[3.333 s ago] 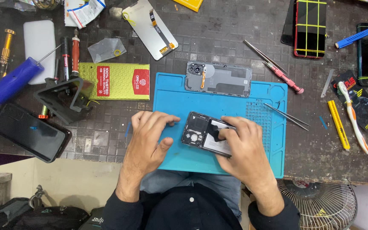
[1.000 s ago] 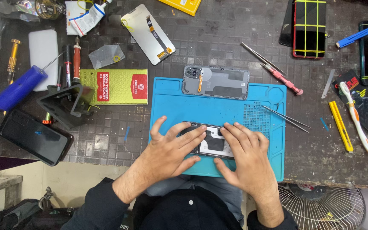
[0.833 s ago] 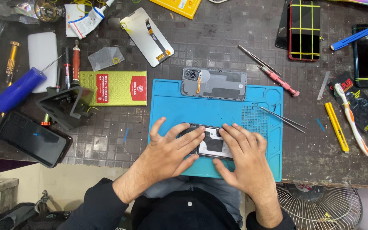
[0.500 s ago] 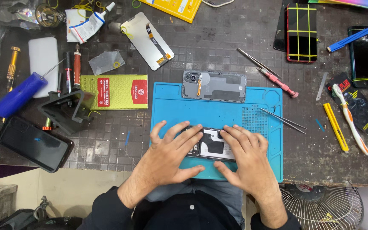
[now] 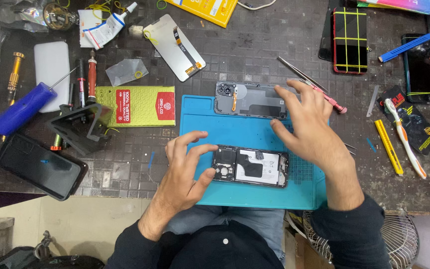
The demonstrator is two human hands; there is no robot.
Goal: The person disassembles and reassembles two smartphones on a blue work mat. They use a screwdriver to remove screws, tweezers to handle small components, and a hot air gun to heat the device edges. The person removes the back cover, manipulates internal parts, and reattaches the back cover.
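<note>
To do this well I should pin the opened phone flat on the blue mat with one hand while the other lifts the grey back cover cleanly by its edges. My left hand, fingers spread and holding nothing, rests just beside the phone's camera end, thumb touching it. My right hand hovers open and empty over the cover's near end, just above the phone.

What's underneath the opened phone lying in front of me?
The opened phone lies on a blue work mat, which rests on the dark tiled table. The mat directly beneath the phone is covered.
</note>
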